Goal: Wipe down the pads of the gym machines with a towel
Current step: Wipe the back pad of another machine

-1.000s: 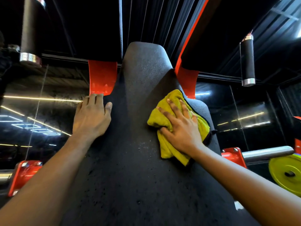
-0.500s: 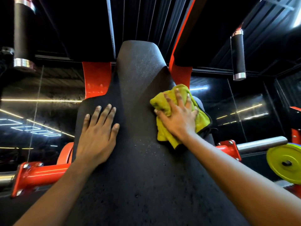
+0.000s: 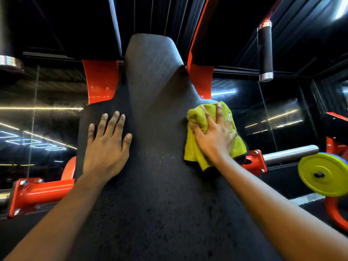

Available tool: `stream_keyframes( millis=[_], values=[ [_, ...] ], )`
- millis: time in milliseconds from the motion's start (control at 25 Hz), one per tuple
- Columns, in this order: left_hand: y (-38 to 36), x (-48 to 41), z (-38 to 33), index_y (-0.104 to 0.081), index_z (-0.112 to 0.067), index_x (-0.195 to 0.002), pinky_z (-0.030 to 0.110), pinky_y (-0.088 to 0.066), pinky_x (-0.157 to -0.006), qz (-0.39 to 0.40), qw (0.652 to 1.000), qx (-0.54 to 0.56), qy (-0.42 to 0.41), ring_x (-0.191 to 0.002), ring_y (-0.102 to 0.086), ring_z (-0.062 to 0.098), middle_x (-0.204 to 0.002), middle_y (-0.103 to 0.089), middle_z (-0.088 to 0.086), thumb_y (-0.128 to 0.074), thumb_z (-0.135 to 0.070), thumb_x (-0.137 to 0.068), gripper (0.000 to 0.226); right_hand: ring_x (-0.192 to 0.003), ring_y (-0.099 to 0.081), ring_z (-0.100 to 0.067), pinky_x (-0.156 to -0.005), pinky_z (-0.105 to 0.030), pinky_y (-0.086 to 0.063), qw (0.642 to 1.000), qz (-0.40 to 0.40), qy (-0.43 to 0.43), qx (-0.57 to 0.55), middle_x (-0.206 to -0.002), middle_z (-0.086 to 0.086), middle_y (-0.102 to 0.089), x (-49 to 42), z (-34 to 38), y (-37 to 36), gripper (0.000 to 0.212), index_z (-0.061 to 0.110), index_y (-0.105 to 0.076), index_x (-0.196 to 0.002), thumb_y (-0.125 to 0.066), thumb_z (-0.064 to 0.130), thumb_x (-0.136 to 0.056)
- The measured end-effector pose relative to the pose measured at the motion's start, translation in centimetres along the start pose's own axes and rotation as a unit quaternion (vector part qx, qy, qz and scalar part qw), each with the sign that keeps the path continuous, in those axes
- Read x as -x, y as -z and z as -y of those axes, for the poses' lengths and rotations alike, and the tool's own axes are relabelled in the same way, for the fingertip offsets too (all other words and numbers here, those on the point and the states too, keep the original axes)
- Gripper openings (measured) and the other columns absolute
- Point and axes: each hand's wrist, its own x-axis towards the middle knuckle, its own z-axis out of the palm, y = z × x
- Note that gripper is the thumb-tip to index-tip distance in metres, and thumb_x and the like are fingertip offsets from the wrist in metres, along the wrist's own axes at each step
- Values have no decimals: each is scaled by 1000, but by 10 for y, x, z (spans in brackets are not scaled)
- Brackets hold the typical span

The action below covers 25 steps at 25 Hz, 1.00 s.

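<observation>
View from a head camera looking down two bare forearms onto a gym machine; at the far left, outward of the bracing hand, an orange steel arm (image 3: 37, 191) runs under the edge of the upholstery; next, the left hand (image 3: 105, 147) lies flat on the pad (image 3: 156, 176), fingers straight and a little spread, holding nothing, apparently steadying the person; the pad is a large black, grainy, lightly speckled backrest that narrows to a neck above both hands and fills the middle of the view; to the right, the right hand (image 3: 214, 136) is spread wide over a bunched yellow-green towel (image 3: 196, 114), pressing it against the pad's right shoulder, fingers splayed rather than clenched, with cloth spilling out past the fingertips and below the wrist; beyond that hand, a bare steel bar (image 3: 290, 154) and a yellow-green weight plate (image 3: 320, 174) sit well apart from the cloth. The towel looks light, soft and limp, likely to slide or unfold under a loose palm, so it is best taken by gathering its middle under the palm; the pad looks firm and fixed, with enough texture to drag at the cloth; most of its lower face probably awaits wiping.
</observation>
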Motion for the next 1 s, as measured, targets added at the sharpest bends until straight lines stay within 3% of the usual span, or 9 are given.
stream_keyframes(
  millis=[120, 240, 320, 400, 560, 680, 800, 1000],
  values=[
    [-2, 0, -3, -25, -19, -157, 56, -10, -122, -5, 1000, 2, 8, -153, -10, 23, -165, -19, -2, -29, -41, -104, 57, -156, 0, -34, -115, -66, -13, 990, -8, 130, 58, -170, 10, -2, 50, 22, -13, 73, 55, -26, -153, -38, 81, -85],
    [0, 0, 1, -24, -19, -157, 56, -10, -122, 1, 1000, 13, 9, -154, -8, 22, -166, -18, -3, -36, -38, -104, 58, -157, -3, -30, -117, -62, -20, 972, 11, 226, 69, -170, 14, -2, 90, -15, -8, 74, 56, -24, -153, -46, 69, -84],
    [2, 0, 4, -22, -20, -158, 54, -9, -122, 10, 1000, 8, 4, -154, -6, 21, -166, -15, -4, -34, -39, -104, 58, -156, -10, -28, -113, -60, -30, 977, 8, 200, 70, -169, 16, -2, 84, -47, 2, 74, 56, -25, -153, -47, 66, -82],
    [4, -2, 6, -20, -21, -159, 53, -8, -123, 21, 1000, 8, 0, -154, -4, 20, -167, -13, -4, -32, -40, -104, 59, -154, -16, -29, -110, -60, -36, 993, -1, 107, 44, -169, 16, -4, 64, -63, 9, 73, 55, -30, -152, -45, 64, -81],
    [2, 0, 2, -21, -21, -158, 52, -7, -123, 8, 1000, 20, 8, -154, -4, 19, -167, -14, -4, -34, -39, -104, 59, -155, -9, -32, -114, -67, -23, 998, -8, -44, -41, -169, 15, -5, 29, -10, 3, 68, 54, -32, -150, -45, 66, -84],
    [1, 0, 2, -23, -21, -158, 52, -8, -123, -4, 1000, 23, 4, -154, -7, 20, -166, -16, -4, -36, -36, -104, 57, -156, 1, -35, -116, -68, -10, 995, -13, 97, 20, -170, 10, -6, 77, 41, -17, 71, 52, -33, -152, -43, 69, -83],
    [2, 0, 5, -23, -21, -158, 52, -10, -123, -1, 1000, 20, -3, -154, -8, 20, -166, -16, -5, -35, -35, -104, 57, -156, -2, -33, -116, -67, -15, 976, 7, 213, 42, -170, 10, -6, 138, 22, -20, 77, 52, -30, -153, -51, 66, -81],
    [0, -1, 7, -25, -19, -157, 54, -12, -122, -7, 1000, 16, -10, -153, -10, 22, -166, -17, -3, -34, -35, -105, 56, -155, -9, -32, -111, -66, -28, 997, -6, 58, 47, -170, 13, -2, 88, -33, -3, 76, 56, -23, -153, -44, 66, -80]
  ],
)
